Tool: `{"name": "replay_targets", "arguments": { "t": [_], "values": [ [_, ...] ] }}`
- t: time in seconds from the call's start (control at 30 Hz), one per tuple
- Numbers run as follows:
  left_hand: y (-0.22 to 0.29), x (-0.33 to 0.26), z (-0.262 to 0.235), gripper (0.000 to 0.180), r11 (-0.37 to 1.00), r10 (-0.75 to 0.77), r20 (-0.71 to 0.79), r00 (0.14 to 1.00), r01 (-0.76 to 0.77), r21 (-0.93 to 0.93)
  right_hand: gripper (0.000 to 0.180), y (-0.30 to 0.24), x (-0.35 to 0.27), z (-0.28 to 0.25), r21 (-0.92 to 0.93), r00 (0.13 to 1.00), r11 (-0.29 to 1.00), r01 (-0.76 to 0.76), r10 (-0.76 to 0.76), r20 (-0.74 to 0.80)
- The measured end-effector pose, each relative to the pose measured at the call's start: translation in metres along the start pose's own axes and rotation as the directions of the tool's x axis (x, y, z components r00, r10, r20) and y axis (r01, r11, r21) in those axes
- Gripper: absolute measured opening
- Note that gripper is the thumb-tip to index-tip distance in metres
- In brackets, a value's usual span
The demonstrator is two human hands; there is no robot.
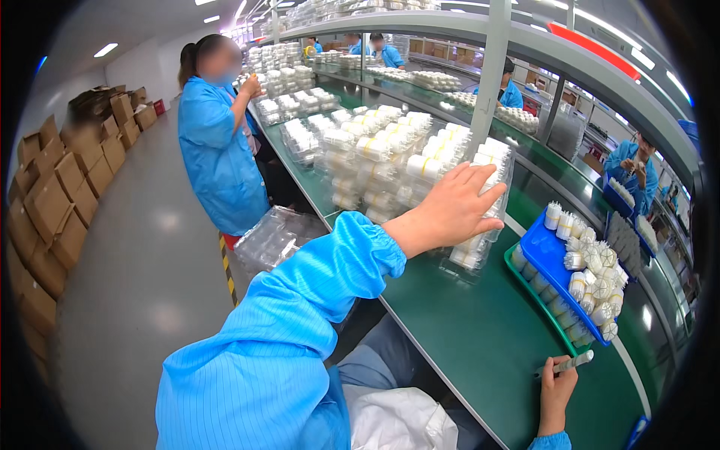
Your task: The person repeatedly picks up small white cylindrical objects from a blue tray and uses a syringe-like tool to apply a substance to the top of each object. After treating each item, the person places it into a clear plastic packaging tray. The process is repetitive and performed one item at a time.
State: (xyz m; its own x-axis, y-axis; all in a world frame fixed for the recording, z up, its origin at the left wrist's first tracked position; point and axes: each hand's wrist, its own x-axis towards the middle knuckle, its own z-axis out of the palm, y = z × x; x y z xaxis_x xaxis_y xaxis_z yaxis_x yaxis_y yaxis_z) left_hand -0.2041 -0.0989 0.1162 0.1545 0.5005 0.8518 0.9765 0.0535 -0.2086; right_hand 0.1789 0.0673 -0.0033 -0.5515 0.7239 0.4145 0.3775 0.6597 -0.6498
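My left hand (459, 206) reaches out over clear plastic trays (469, 259) stacked with white, brush-ended cylindrical pieces (382, 142), some with a yellow band. Its fingers are spread, and the fingertips lie on or just above the nearest stack; I cannot tell which. At the lower right, my right hand (556, 390) is closed around a slim, whitish, pen-shaped stick (574, 361), which points up and to the right. Beyond that hand, a blue tray (541, 244) of similar white pieces (598, 274) sits on a green tray (559, 330) that also holds white pieces.
A green-topped bench (450, 330) runs away from me, under a grey metal frame with a post (491, 82). A co-worker in blue (217, 150) stands at its left side near empty clear trays (274, 236). Cardboard boxes (56, 202) line the far left. Other people work across the bench.
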Motion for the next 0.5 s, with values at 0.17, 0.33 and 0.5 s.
{"name": "replay_targets", "arguments": {
  "t": [0.17, 0.33, 0.5],
  "values": [
    [0.013, -0.003, -0.039, 0.039, 0.991, 0.1, -0.181, 0.978, -0.114, -0.066, 0.018, 0.009, -0.001, 0.001, 0.006, 1.0, 1.0, -0.013, 0.013, 0.009],
    [0.015, -0.046, -0.083, 0.029, 0.991, 0.134, -0.29, 0.947, -0.132, 0.025, 0.018, 0.005, -0.003, 0.002, 0.005, 1.0, 1.0, -0.029, 0.029, 0.008],
    [-0.037, -0.099, -0.098, 0.026, 0.913, -0.321, -0.525, 0.788, 0.405, 0.05, 0.01, 0.006, -0.004, 0.0, -0.066, 0.985, 0.989, 0.133, -0.139, -0.098]
  ]
}}
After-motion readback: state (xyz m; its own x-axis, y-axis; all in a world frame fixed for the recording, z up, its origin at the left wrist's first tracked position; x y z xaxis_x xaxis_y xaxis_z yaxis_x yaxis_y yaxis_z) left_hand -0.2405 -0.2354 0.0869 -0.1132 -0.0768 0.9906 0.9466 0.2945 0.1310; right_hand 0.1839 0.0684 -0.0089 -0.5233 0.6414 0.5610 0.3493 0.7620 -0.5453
